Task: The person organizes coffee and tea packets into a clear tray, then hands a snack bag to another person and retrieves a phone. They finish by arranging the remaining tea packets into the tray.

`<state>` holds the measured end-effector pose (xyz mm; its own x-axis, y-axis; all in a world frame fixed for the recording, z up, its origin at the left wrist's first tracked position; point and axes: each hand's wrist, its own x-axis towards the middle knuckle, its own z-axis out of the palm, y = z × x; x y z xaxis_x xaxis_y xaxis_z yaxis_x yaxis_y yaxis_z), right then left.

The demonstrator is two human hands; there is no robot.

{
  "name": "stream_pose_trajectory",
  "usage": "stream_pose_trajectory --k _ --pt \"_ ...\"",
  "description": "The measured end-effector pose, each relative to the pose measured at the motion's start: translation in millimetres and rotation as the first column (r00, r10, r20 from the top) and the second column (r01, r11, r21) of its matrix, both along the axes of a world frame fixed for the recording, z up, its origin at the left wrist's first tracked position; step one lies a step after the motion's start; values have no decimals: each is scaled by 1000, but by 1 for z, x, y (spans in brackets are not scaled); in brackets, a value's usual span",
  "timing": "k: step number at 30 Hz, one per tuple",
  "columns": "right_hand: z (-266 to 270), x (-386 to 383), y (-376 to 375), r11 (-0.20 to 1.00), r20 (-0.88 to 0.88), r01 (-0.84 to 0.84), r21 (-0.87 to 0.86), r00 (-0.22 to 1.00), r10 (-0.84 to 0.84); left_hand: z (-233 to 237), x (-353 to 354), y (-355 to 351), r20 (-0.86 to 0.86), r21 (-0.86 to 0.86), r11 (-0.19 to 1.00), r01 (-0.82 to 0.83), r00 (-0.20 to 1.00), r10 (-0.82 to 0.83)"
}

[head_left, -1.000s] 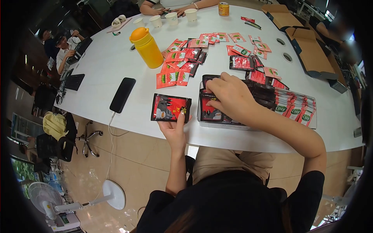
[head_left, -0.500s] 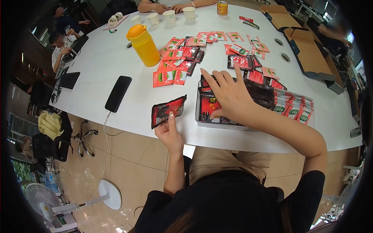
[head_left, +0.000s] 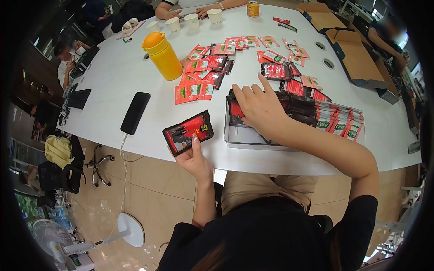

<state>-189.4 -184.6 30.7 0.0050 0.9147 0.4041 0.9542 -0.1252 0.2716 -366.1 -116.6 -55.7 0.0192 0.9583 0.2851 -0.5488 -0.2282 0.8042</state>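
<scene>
In my left hand (head_left: 195,158) is a red-and-black coffee sachet (head_left: 189,132), pinched under the thumb and held above the table's front edge with its printed side facing up. My right hand (head_left: 261,108) reaches into a rectangular metal tin (head_left: 253,143) at the left end. Its thumb presses the front of a black-and-red coffee sachet (head_left: 236,113), while the other fingers lie over the back of it; the grip is partly hidden. Dark sachets (head_left: 302,108) stand in the tin's middle, and red-and-white Cozy sachets (head_left: 338,124) fill its right end.
Loose red and black sachets (head_left: 199,65) lie in two groups behind the tin. A yellow bottle (head_left: 163,58), a phone (head_left: 135,113) on a cable, paper cups (head_left: 192,21), a can (head_left: 253,9) and cardboard boxes (head_left: 357,58) stand around. Another person's hands (head_left: 209,10) rest opposite.
The sachet in my left hand has turned its printed face more toward me and moved slightly left. In the tin, the front-left sachet has shifted back with my right hand, baring the tin's bottom.
</scene>
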Motion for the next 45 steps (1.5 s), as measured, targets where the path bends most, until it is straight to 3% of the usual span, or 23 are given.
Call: stream_pose_trajectory --k 3,6,9,12,15,17,20,21,22,23,24,27,28,29,30,31,34,38,40,45 --pt "8 -4 -2 986 -42 74 -148 996 -81 9 1 -3 -44 48 996 -82 996 84" --pt "9 -2 -3 987 -50 69 -145 996 -77 16 -6 -4 82 -46 999 23 996 -19" --pt "18 3 -8 993 -96 -38 -108 995 28 21 -11 -5 146 -57 997 57 988 -48" --pt "21 7 -16 992 -10 -114 46 993 115 31 -16 -12 148 -48 994 98 985 -90" --pt "43 -4 -33 970 -130 -161 182 974 186 37 -16 -28 132 1 989 151 980 -150" --pt "59 -10 -53 981 -450 -158 111 872 192 37 -15 -42 166 12 973 231 959 -230" --pt "74 -25 -83 987 -812 -141 81 565 148 43 -1 -74 239 73 946 317 915 -325" --pt "69 -28 -93 990 -889 -120 73 441 119 36 -1 -82 160 122 913 389 900 -405" --pt "63 -28 -101 993 -947 -101 60 308 88 30 1 -85 -37 204 897 393 918 -394" --pt "54 -25 -106 976 -929 -119 181 305 210 29 4 -84 -111 348 842 411 910 -399" --pt "55 -22 -112 976 -918 -79 204 330 219 37 8 -78 -184 482 764 429 902 -390" --pt "66 -12 -130 975 -901 47 217 393 181 53 9 -53 -396 551 677 488 867 -302" --pt "68 -10 -131 970 -878 61 235 442 184 61 14 -49 -337 522 744 417 902 -270" --pt "70 -6 -131 964 -852 73 254 490 187 63 15 -35 -362 562 723 402 905 -222" --pt "72 -3 -130 958 -823 84 275 535 189 66 17 -27 -399 482 784 392 895 -202" --pt "66 1 -128 947 -708 91 307 687 164 74 19 -13 -532 468 776 424 836 -135" --pt "61 -4 -112 961 -447 17 277 888 113 99 33 16 -799 496 656 570 596 86" --pt "37 -12 -76 987 -412 -126 97 898 155 97 49 41 -955 213 590 779 293 -43" --pt "22 -13 -56 983 -197 -154 95 966 170 101 51 48 -971 77 538 840 185 -149" --pt "16 -18 -26 970 110 -215 112 973 203 104 43 58 -967 77 438 896 174 -185"
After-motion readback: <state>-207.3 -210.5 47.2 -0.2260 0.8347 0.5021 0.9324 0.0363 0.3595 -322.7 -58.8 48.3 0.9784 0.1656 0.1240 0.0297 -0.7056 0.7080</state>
